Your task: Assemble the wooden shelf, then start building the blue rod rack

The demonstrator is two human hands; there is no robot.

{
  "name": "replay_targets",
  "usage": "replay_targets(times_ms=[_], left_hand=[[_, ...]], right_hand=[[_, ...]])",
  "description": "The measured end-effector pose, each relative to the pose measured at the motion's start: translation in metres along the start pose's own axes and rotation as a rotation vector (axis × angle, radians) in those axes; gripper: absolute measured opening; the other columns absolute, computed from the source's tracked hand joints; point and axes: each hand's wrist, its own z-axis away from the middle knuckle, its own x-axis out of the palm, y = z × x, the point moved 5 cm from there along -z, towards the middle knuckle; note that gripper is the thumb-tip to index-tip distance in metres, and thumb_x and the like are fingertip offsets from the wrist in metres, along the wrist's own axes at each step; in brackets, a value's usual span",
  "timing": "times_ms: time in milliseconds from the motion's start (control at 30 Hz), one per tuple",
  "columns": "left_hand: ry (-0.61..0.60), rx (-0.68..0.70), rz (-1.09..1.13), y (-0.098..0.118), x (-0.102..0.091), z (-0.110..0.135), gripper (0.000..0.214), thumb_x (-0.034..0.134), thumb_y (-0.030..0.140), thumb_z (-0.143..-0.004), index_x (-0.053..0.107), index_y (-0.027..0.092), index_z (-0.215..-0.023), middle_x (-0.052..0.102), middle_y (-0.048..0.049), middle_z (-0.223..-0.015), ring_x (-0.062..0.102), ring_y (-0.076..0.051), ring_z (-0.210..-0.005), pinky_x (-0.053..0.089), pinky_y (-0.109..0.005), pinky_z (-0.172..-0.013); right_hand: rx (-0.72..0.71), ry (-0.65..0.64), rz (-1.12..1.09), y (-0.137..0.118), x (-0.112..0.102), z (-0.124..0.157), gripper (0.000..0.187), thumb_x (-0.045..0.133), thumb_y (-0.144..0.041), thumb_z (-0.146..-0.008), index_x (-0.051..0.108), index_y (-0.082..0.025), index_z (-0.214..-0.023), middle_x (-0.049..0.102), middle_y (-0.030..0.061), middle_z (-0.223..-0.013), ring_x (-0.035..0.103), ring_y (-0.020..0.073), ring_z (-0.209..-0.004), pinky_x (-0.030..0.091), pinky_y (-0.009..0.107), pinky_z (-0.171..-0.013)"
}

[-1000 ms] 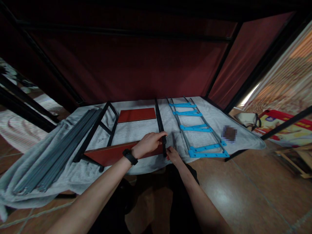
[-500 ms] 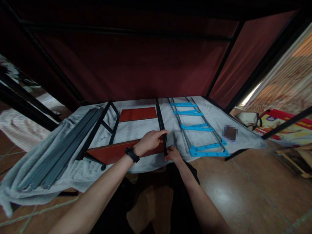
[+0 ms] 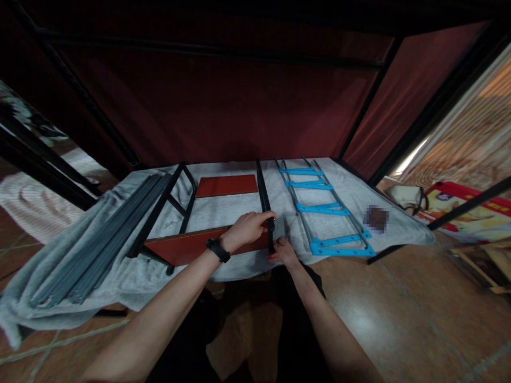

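My left hand (image 3: 248, 231), with a black watch on its wrist, is closed around the near part of a black metal frame (image 3: 263, 190). Just below it, my right hand (image 3: 285, 252) pinches its fingers together at the frame's near end; whatever is between them is hidden. A long reddish-brown board (image 3: 179, 247) runs from that frame to a second black metal frame (image 3: 156, 215) on the left, passing behind my left hand. Farther back, a shorter reddish-brown board (image 3: 227, 185) also spans between the frames.
A grey cloth (image 3: 123, 274) covers the low surface. Several grey rods (image 3: 107, 239) lie at left; at right is a rack with blue crosspieces (image 3: 323, 208) on thin bars. A blurred brown item (image 3: 377, 218) sits beyond it. A dark red panel (image 3: 223, 111) rises behind.
The view has shifted slightly. My left hand keeps its grip on the black frame, and the fingers of my right hand have turned a little at its near end.
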Motion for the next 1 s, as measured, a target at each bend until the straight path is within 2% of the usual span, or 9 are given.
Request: replay_targets(times_ms=[167, 333, 600, 700, 1000], left_hand=[[-0.031, -0.02, -0.017, 0.0015, 0.0014, -0.0002, 0.044, 0.055, 0.017, -0.083, 0.056, 0.033, -0.124, 0.071, -0.001, -0.104, 0.066, -0.021, -0.092, 0.044, -0.025, -0.073], [-0.029, -0.01, -0.026, 0.002, 0.0011, -0.001, 0.043, 0.055, 0.017, -0.083, 0.056, 0.032, -0.123, 0.071, -0.0008, -0.1, 0.067, -0.021, -0.09, 0.043, -0.025, -0.07], [-0.02, -0.007, -0.04, 0.0023, 0.0019, -0.0001, 0.043, 0.054, 0.017, -0.084, 0.056, 0.033, -0.124, 0.071, -0.0009, -0.1, 0.066, -0.02, -0.087, 0.043, -0.025, -0.069], [-0.028, -0.013, -0.042, 0.0031, 0.0015, -0.0005, 0.044, 0.055, 0.017, -0.084, 0.056, 0.033, -0.124, 0.071, -0.0009, -0.102, 0.066, -0.02, -0.089, 0.044, -0.025, -0.07], [-0.032, -0.03, -0.041, 0.0036, 0.0011, -0.0002, 0.046, 0.054, 0.017, -0.083, 0.055, 0.034, -0.126, 0.071, -0.0005, -0.102, 0.067, -0.021, -0.091, 0.044, -0.025, -0.071]], right_hand=[[0.025, 0.022, -0.018, -0.0012, -0.0026, 0.0009, 0.012, 0.042, -0.03, -0.094, 0.045, -0.021, -0.101, 0.057, -0.0027, -0.063, 0.066, 0.0186, -0.048, 0.059, 0.034, -0.051], [0.013, 0.015, -0.014, 0.0004, -0.003, 0.0013, 0.01, 0.044, -0.024, -0.093, 0.046, -0.02, -0.101, 0.059, -0.0018, -0.065, 0.068, 0.0176, -0.053, 0.06, 0.033, -0.055], [0.002, 0.009, -0.003, 0.002, -0.0047, -0.0035, 0.012, 0.045, -0.032, -0.093, 0.046, -0.021, -0.096, 0.058, -0.0001, -0.069, 0.068, 0.0192, -0.053, 0.06, 0.036, -0.055], [0.002, 0.011, -0.013, 0.0037, -0.0045, -0.0037, 0.009, 0.045, -0.028, -0.093, 0.046, -0.021, -0.098, 0.059, -0.0007, -0.07, 0.068, 0.018, -0.054, 0.06, 0.035, -0.056], [-0.011, 0.009, 0.009, 0.0063, -0.0059, -0.0077, 0.009, 0.05, -0.027, -0.091, 0.046, -0.02, -0.097, 0.061, -0.0009, -0.066, 0.068, 0.0178, -0.052, 0.06, 0.034, -0.055]])
